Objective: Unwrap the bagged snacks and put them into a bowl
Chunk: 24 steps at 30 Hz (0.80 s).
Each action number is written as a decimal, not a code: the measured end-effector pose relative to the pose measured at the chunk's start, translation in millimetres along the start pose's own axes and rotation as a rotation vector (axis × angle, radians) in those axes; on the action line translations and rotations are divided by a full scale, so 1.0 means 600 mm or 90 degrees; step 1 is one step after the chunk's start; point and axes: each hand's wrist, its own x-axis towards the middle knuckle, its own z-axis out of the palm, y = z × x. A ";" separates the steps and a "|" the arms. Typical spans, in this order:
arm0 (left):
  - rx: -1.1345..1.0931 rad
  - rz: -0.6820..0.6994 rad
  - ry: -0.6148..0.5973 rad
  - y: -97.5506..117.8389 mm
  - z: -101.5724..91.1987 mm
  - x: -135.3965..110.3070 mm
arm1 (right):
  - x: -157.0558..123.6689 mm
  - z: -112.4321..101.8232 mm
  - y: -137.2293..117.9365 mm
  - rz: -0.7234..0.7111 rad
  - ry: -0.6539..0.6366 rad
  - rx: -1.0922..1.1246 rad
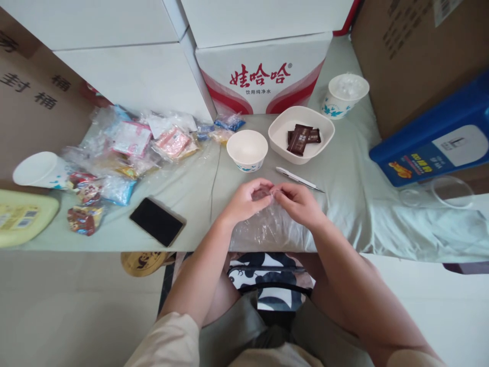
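Note:
My left hand (246, 201) and my right hand (300, 203) meet close together above the cloth near the table's front edge. Between their closed fingertips they pinch the upper edge of a clear plastic bag (262, 227), which spreads crumpled below them. Just beyond the hands stands a paper bowl (247, 149) with a blue leaf print. To its right, a square white bowl (278, 145) holds dark brown wrapped bars (300, 140). A white pen (300, 179) lies right behind my right hand.
At left are a pile of packaged items (132, 140), a tipped paper cup (42, 171), a black phone (157, 221) and a yellow bottle (26, 216). At right are a paper cup with clear plastic (340, 104), a blue package (431, 137) and a clear cup (453, 192). Boxes (263, 76) line the back.

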 end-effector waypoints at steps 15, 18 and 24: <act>0.087 -0.042 0.003 0.010 -0.006 -0.005 | 0.000 0.003 0.001 -0.008 0.049 -0.057; 0.092 -0.004 0.039 0.015 -0.008 -0.004 | 0.000 0.004 0.000 -0.010 0.046 -0.068; 0.062 0.034 0.126 0.008 -0.015 -0.003 | 0.003 0.004 0.010 0.004 0.099 -0.024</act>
